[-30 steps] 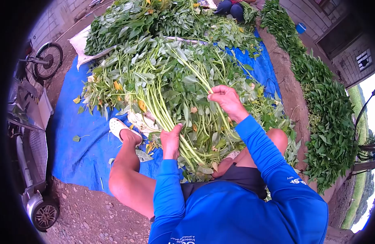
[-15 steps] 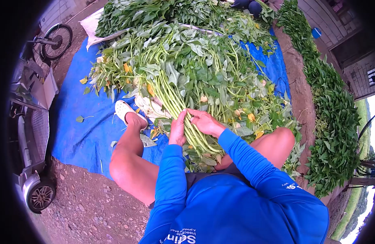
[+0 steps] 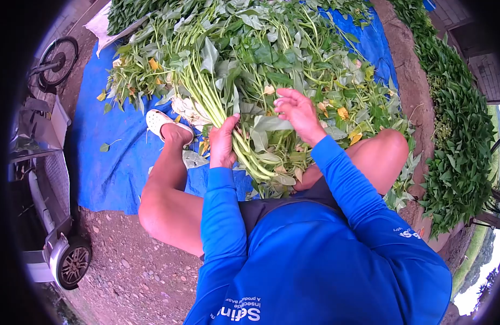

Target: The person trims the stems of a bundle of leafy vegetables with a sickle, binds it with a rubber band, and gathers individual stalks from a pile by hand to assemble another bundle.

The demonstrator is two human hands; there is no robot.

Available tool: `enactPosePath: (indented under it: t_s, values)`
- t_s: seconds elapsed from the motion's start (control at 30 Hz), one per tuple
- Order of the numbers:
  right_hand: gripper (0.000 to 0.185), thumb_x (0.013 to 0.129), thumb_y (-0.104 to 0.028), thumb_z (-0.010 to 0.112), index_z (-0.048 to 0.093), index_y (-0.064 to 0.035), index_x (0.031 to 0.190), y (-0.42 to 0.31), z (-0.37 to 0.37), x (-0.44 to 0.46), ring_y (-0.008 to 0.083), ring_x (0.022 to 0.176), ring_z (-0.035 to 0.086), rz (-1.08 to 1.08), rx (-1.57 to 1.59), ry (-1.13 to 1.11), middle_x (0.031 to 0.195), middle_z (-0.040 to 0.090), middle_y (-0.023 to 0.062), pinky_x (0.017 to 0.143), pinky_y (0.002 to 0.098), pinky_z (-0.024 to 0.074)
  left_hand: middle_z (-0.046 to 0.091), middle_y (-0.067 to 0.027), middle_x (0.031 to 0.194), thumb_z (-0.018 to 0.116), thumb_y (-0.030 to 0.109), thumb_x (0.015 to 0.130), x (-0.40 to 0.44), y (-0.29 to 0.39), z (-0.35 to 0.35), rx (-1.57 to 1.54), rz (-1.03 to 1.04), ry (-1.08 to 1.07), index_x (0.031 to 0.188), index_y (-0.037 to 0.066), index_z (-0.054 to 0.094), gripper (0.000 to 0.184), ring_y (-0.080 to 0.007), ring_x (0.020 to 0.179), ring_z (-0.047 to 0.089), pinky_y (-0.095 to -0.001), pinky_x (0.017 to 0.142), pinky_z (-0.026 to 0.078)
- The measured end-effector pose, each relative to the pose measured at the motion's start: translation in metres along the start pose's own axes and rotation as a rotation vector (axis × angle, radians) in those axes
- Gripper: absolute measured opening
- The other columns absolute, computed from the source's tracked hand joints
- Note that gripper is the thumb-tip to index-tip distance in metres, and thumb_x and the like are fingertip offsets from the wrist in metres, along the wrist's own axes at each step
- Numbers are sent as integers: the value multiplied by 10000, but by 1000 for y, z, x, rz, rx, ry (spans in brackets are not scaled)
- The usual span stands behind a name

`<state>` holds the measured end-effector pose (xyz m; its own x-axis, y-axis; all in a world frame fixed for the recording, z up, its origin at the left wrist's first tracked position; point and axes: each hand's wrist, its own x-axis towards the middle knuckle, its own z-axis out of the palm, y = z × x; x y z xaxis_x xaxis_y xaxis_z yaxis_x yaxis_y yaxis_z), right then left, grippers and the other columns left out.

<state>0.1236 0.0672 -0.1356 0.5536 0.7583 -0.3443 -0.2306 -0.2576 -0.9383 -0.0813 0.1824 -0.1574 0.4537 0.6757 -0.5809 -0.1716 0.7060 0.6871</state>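
Note:
My left hand (image 3: pixel 224 141) is wrapped round a bunch of water spinach stalks (image 3: pixel 209 100), thumb on top. Its pale green cut ends point toward my lap, and the leafy ends spread into the heap in front. To the right of the bunch, my right hand (image 3: pixel 300 115) is raised, fingers loosely bent and apart, with nothing visible in it. A broad loose leaf (image 3: pixel 272 123) lies just below and left of its fingers. Around both hands spreads a heap of water spinach (image 3: pixel 293 54), with yellowed leaves (image 3: pixel 343 113) scattered through it.
A blue tarp (image 3: pixel 120 173) lies under the heap. My left foot wears a cream clog (image 3: pixel 156 121). A vehicle with a small wheel (image 3: pixel 75 264) and another wheel (image 3: pixel 58 62) stand at the left. A long row of green leaves (image 3: pixel 457 130) runs along the right.
My right hand has come off the stalks and moved up and right, its fingers loosening. My left hand keeps hold of the bunch. The camera view has tilted down slightly.

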Motion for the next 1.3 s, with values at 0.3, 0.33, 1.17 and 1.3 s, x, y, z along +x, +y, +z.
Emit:
enactPosePath:
  t_s: [0.3, 0.33, 1.17, 1.3]
  values:
    - [137, 961, -115, 748, 763, -9, 1048, -66, -20, -98, 105, 836, 652, -153, -306, -241, 934, 725, 54, 706, 300, 532, 675, -47, 800, 739, 145, 965, -13, 41, 6, 38, 143, -121, 1026, 13, 683, 156, -136, 666, 641, -283, 610, 549]
    - [154, 931, -129, 756, 764, -3, 1018, -73, -9, -113, 177, 830, 675, -334, -431, -316, 920, 704, 106, 717, 327, 542, 674, -44, 808, 745, 149, 964, -13, 42, 9, 50, 151, -116, 1033, 13, 684, 163, -132, 674, 639, -278, 617, 548]
    - [139, 1002, -164, 796, 713, -61, 1044, -8, -10, -132, 82, 790, 652, 232, 200, -394, 937, 744, 28, 708, 265, 551, 633, -32, 828, 765, 202, 993, 2, 27, 5, -72, 247, 8, 999, 33, 694, 183, -151, 721, 619, -351, 736, 603]
    - [164, 1018, -185, 771, 709, -40, 1064, -5, -7, -134, 61, 743, 599, 187, 25, -394, 856, 692, -8, 674, 261, 511, 648, -31, 826, 782, 198, 981, -1, 28, 6, -30, 251, 46, 992, 19, 700, 197, -157, 721, 636, -341, 731, 599]
